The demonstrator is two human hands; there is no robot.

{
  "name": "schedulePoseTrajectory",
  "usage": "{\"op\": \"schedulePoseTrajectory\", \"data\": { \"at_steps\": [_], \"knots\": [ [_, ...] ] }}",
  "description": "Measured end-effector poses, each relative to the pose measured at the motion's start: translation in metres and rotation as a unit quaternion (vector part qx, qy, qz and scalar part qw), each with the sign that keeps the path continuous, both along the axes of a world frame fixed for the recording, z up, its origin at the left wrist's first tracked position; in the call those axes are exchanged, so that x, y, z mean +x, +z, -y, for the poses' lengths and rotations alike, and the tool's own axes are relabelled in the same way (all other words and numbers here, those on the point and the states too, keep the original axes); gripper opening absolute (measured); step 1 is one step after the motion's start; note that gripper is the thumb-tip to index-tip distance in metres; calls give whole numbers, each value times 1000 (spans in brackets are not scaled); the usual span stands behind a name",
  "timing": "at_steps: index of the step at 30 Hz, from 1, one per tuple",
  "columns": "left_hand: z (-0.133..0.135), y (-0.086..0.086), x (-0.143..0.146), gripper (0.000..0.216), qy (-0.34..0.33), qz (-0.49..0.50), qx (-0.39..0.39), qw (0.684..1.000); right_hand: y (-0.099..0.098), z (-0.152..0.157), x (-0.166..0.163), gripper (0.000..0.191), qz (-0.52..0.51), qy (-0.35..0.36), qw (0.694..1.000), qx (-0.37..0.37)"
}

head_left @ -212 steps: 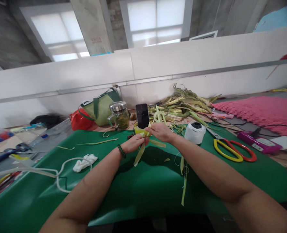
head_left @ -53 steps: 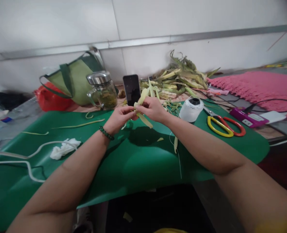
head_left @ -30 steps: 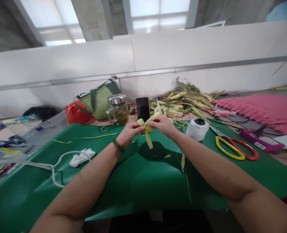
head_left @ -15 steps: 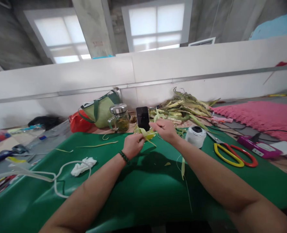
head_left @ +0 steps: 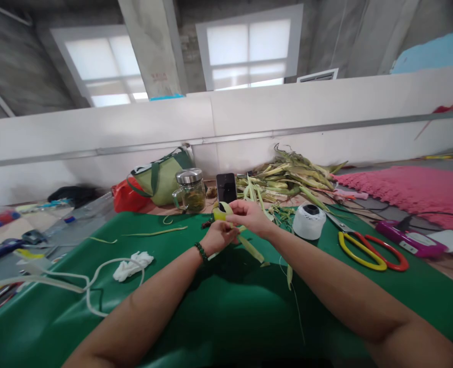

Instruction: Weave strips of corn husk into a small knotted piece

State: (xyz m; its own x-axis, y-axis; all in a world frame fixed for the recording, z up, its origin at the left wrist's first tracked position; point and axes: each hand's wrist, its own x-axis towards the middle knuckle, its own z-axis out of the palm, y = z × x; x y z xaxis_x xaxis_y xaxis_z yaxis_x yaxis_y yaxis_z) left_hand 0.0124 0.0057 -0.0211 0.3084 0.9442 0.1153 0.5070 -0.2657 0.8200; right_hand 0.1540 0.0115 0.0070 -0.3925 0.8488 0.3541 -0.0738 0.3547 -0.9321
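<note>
My left hand (head_left: 219,237), with a dark bead bracelet at the wrist, is closed in a pinch on a pale green leaf strip (head_left: 251,249) over the green mat. Close beside it, my right hand (head_left: 251,219) has its fingers bent and pinched on the same bit of leaf. The strip slants down from the hands towards the mat; its held part is hidden by the fingers. Just behind the fingers is a yellow-green rounded thing (head_left: 219,213), partly covered. Right of my right hand stands a spool of white thread (head_left: 309,224).
Scissors (head_left: 364,248) with yellow and red handles lie at right. Behind the hands are an upright phone (head_left: 226,188), a glass mug (head_left: 191,194) and a heap of leaves (head_left: 287,174). A white cord (head_left: 90,291) and crumpled tissue (head_left: 133,266) lie left on the green mat (head_left: 218,322).
My hands have come closer together and a little lower. The leaf strip now hangs down to the right below them. The view has tilted slightly upward.
</note>
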Motion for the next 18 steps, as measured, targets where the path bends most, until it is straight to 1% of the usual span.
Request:
{"op": "schedulePoseTrajectory", "data": {
  "at_steps": [1,3,5,6,8,10,13,15,18],
  "knots": [
    [-1,-1,0,36,-5,17,-24,1000,1,2,0,21,17,-18,999,37],
    [-2,-2,-1,40,-13,39,-50,998,3,5,1,15,52,-77,988,125],
    [-3,-1,-2,42,1,77,-77,994,6,8,3,13,83,-134,967,198],
    [-3,0,-2,42,14,109,-99,989,8,10,4,12,97,-146,960,218],
    [-4,2,-2,36,44,179,-151,971,10,13,6,13,119,-138,958,220],
    [-6,4,-2,28,63,226,-183,955,10,14,6,15,127,-113,963,209],
    [-5,9,-3,17,65,253,-181,948,8,13,7,17,135,-77,970,185],
    [-3,13,-3,16,58,263,-173,947,8,11,9,21,148,-63,974,157],
    [0,19,-5,19,42,276,-180,943,9,7,13,25,157,-93,972,149]
  ]
}}
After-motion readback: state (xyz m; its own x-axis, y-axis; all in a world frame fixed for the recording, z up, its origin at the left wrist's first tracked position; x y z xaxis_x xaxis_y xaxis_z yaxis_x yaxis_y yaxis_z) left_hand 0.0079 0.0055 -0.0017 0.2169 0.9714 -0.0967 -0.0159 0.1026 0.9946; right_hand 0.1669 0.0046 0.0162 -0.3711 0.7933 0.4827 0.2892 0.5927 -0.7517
